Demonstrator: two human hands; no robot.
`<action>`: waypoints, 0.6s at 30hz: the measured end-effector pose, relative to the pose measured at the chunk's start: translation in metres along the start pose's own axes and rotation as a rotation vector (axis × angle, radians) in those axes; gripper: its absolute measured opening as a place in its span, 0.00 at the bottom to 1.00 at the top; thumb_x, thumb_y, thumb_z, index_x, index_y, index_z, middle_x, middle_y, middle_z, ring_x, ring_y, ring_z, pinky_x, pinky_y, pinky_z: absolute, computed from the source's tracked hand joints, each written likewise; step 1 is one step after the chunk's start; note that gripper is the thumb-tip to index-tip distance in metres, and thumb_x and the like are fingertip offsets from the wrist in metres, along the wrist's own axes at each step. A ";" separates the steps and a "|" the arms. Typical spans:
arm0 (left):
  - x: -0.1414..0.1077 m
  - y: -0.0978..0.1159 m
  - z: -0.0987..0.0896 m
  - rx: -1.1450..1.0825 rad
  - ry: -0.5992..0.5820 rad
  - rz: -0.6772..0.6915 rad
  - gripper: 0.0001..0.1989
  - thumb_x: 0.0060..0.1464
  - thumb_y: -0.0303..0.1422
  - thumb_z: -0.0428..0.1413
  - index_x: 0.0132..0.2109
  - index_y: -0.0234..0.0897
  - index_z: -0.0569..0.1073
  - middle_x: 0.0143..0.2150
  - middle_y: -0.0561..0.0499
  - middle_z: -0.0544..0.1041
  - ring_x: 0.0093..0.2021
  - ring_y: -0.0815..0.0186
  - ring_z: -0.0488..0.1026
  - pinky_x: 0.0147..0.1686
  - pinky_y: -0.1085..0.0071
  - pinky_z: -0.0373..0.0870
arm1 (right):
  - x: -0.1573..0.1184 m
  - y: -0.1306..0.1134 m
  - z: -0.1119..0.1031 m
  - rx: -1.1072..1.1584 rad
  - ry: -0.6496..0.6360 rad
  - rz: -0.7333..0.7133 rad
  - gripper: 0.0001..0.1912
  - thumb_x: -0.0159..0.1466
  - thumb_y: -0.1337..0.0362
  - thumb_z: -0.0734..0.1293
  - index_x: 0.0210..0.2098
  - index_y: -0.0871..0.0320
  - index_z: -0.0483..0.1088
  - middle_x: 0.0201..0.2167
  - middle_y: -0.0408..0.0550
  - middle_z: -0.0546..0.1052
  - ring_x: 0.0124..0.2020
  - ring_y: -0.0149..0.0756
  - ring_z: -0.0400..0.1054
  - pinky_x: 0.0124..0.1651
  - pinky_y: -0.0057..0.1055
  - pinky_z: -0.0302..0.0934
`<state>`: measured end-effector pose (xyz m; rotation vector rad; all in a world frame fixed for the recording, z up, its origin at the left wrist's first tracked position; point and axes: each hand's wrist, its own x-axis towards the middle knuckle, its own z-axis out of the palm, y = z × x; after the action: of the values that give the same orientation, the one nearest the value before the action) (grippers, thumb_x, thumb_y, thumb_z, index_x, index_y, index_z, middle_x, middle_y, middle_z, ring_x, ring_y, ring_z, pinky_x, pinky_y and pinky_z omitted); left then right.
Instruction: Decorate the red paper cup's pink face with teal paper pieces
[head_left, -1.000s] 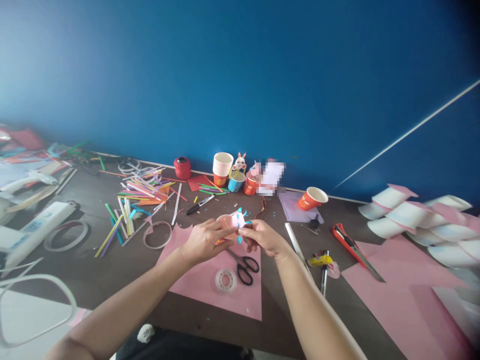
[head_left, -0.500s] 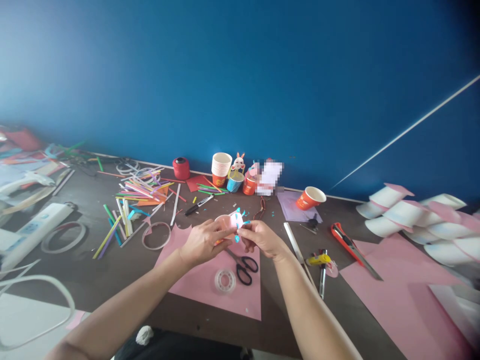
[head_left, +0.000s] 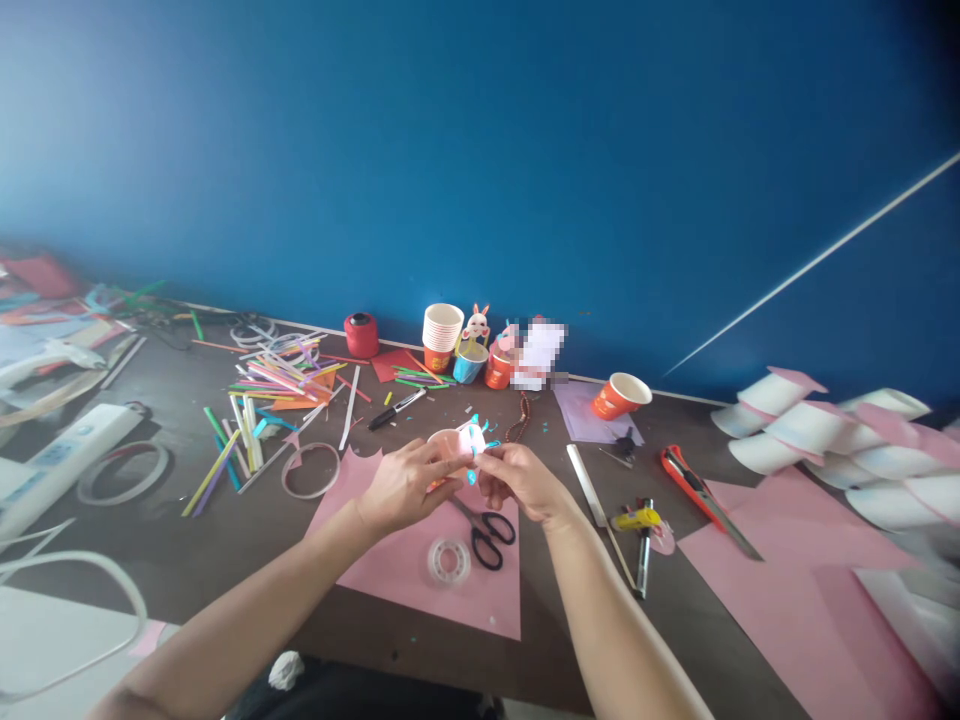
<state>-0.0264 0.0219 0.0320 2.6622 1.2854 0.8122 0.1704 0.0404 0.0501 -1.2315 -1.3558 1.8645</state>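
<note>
My left hand (head_left: 412,482) is wrapped round a small paper cup (head_left: 445,438) that lies on its side, with a pale pink and white piece and blue bits (head_left: 474,432) at its end. Against the blue bits, the fingers of my right hand (head_left: 519,478) are pinched together; whatever lies between them is too small to make out. Below the hands, black-handled scissors (head_left: 492,540) and a clear tape roll (head_left: 449,562) rest on a pink sheet (head_left: 397,570).
Coloured strips (head_left: 289,375) and a tape ring (head_left: 310,470) lie to the left. Stacked cups (head_left: 442,335) and a rabbit figure (head_left: 477,325) stand by the wall. An orange cup (head_left: 621,396), a red cutter (head_left: 705,495) and white paper rolls (head_left: 810,430) are to the right.
The view has shifted very slightly. Both hands keep nearly the same place at the cup, with only a slight movement of my right fingers.
</note>
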 end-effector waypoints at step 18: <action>-0.001 0.001 0.002 0.021 0.054 0.005 0.16 0.55 0.40 0.47 0.50 0.47 0.69 0.29 0.51 0.69 0.31 0.68 0.66 0.29 0.74 0.64 | -0.030 0.017 0.025 -0.121 0.262 -0.189 0.11 0.54 0.57 0.66 0.31 0.59 0.67 0.17 0.39 0.66 0.14 0.25 0.59 0.17 0.22 0.53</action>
<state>-0.0251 0.0209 0.0297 2.6781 1.3072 0.8815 0.1629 -0.0016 0.0472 -1.3061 -1.4019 1.4556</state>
